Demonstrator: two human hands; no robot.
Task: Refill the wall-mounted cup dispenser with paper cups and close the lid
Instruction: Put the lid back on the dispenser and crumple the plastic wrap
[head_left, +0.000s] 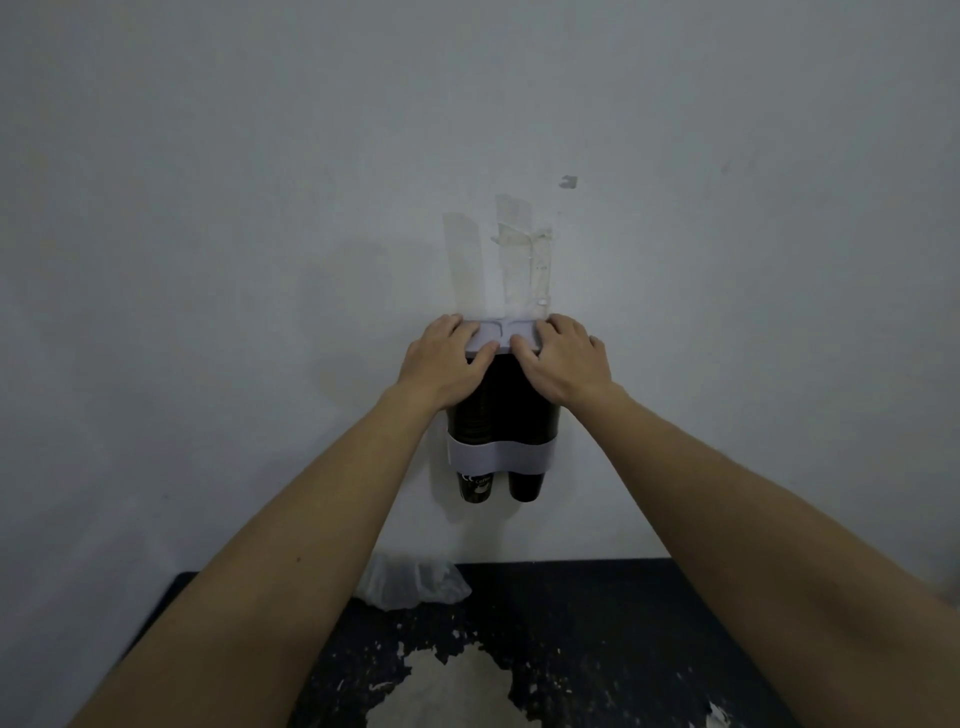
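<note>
While both hands' fingers lie flat, ungripping, on the lid (506, 332), one cup (476, 487) below reads "Coffee".

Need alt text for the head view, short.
Both hands, left hand and right hand, press flat on the lid of a wall-mounted cup dispenser. Two dark paper cups poke out below.

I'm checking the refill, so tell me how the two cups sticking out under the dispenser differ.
The left cup shows white printing on its side; the right cup looks plain black. The left cup also appears to hang slightly lower than the right cup. Both are dark paper cups poking bottom-first out below the grey band, side by side and upright.
</note>
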